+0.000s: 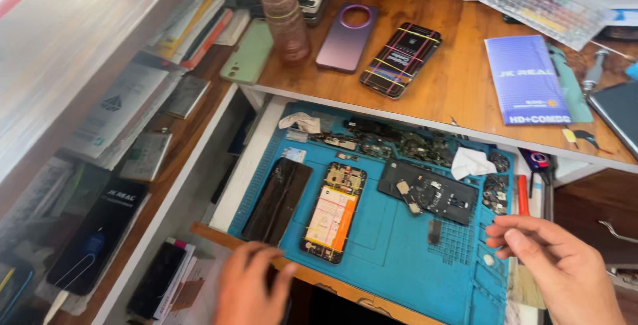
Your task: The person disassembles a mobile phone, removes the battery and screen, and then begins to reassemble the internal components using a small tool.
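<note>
The left hand (247,285) rests at the near edge of the blue work mat (392,258), fingers curled downward, holding nothing I can see – its wrist is cut off by the frame. The right hand (558,265) hovers over the mat's right edge, fingers loosely bent, empty. Between them the mat is free. Further in lie an opened phone (333,212), a detached dark screen (278,200) just beside it and a black back cover (428,191). Small parts under the wooden shelf (458,92) are hard to make out.

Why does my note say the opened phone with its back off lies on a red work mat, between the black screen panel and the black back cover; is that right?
No: the work mat is blue, not red, as the head view shows. The opened phone does lie on it between the black screen panel and the black back cover.
</note>
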